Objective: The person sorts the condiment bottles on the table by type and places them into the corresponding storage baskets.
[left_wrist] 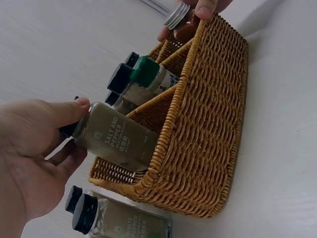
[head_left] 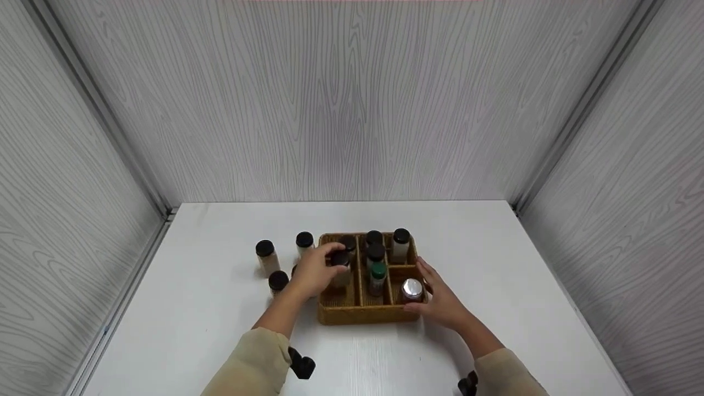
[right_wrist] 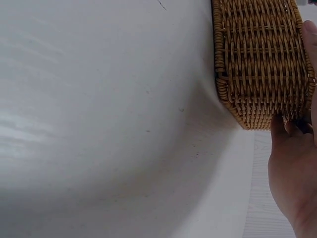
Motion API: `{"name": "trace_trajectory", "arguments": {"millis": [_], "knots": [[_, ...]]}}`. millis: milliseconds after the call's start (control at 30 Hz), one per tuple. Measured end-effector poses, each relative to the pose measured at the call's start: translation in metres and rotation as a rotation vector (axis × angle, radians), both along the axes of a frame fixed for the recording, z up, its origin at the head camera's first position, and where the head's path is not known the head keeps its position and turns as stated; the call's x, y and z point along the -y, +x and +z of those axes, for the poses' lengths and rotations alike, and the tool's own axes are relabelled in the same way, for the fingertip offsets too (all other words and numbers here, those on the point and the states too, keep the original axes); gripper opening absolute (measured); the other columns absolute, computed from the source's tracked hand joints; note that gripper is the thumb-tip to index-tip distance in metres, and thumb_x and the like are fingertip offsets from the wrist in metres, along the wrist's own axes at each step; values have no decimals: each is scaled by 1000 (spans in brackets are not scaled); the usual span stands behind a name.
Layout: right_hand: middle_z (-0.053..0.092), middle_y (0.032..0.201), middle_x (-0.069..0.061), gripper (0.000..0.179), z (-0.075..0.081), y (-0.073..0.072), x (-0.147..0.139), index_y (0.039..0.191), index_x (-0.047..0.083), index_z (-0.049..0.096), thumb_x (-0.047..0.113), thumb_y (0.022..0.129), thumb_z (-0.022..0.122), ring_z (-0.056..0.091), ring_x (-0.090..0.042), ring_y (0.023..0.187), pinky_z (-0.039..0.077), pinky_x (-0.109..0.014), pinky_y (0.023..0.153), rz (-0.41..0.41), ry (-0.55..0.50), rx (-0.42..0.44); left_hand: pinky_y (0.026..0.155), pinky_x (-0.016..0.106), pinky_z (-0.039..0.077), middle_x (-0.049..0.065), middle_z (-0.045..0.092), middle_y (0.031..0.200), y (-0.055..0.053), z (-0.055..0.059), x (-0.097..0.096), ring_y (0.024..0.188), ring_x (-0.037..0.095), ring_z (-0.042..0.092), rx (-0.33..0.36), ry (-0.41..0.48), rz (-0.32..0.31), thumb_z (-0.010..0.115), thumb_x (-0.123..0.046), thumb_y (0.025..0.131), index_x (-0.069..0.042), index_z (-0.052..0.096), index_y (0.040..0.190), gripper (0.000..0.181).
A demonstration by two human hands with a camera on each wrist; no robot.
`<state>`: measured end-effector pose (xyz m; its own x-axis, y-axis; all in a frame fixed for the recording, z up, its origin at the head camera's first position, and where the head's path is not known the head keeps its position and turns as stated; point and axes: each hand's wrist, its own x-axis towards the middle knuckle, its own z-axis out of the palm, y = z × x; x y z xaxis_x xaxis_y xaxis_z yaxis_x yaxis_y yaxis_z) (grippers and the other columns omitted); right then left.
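My left hand (head_left: 313,272) pinches a salt and pepper jar (left_wrist: 119,136) near its black cap. The jar's lower part is inside the left front compartment of a brown wicker basket (head_left: 368,315), tilted in the left wrist view. My right hand (head_left: 444,303) grips the basket's right front corner, thumb at the front rim and fingers along the right side. Beside that hand, a silver-capped jar (head_left: 411,290) sits in the right front compartment. The middle compartment contains a green-capped jar (head_left: 377,278) and black-capped jars (head_left: 375,253) behind it.
Another black-capped jar (head_left: 400,246) stands in the right rear compartment. Left of the basket, several black-capped jars stand on the white table (head_left: 192,308), including a white pepper jar (left_wrist: 131,223); my left hand partly hides one. Grey wood-grain panels (head_left: 341,110) enclose the table.
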<state>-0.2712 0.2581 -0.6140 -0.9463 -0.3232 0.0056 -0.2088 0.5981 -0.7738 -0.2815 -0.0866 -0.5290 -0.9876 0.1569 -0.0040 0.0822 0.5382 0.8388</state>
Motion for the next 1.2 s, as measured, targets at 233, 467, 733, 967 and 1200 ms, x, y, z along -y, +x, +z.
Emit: {"name": "trace_trajectory", "arguments": {"millis": [233, 467, 733, 967, 1200], "knots": [[14, 185, -6, 121, -1, 2, 6, 175, 14, 19, 42, 84, 94, 18, -42, 169, 24, -65, 134, -7, -8, -10, 114, 52, 55, 16, 63, 154, -1, -15, -5, 141, 37, 62, 11, -12, 2, 81, -14, 99, -12, 67, 145, 49], [12, 185, -1, 124, -1, 5, 7, 176, 17, 16, 46, 83, 94, 17, -38, 170, 24, -63, 135, -5, -13, 7, 117, 54, 53, 19, 61, 154, 0, -27, -3, 143, 40, 59, -9, -23, 8, 82, -11, 97, -11, 69, 143, 48], [14, 185, -5, 124, -1, 7, 11, 175, 14, 19, 46, 82, 95, 17, -40, 169, 24, -65, 134, 1, -27, -15, 116, 55, 53, 20, 62, 153, -4, -30, -5, 142, 40, 60, -43, -35, 4, 81, -11, 98, -11, 69, 144, 48], [12, 185, 0, 124, 1, 9, 14, 176, 16, 16, 46, 83, 93, 14, -38, 170, 22, -65, 135, 2, -28, 18, 115, 54, 54, 19, 62, 153, -11, -32, -2, 141, 40, 61, -23, -43, 12, 81, -14, 99, -12, 68, 145, 48], [12, 185, -2, 124, 1, 9, 13, 175, 16, 17, 44, 83, 94, 14, -39, 170, 21, -64, 136, 4, -29, 21, 115, 54, 53, 23, 60, 149, -15, -33, -5, 135, 41, 62, -48, -74, 15, 82, -15, 98, -10, 69, 142, 46]]}}
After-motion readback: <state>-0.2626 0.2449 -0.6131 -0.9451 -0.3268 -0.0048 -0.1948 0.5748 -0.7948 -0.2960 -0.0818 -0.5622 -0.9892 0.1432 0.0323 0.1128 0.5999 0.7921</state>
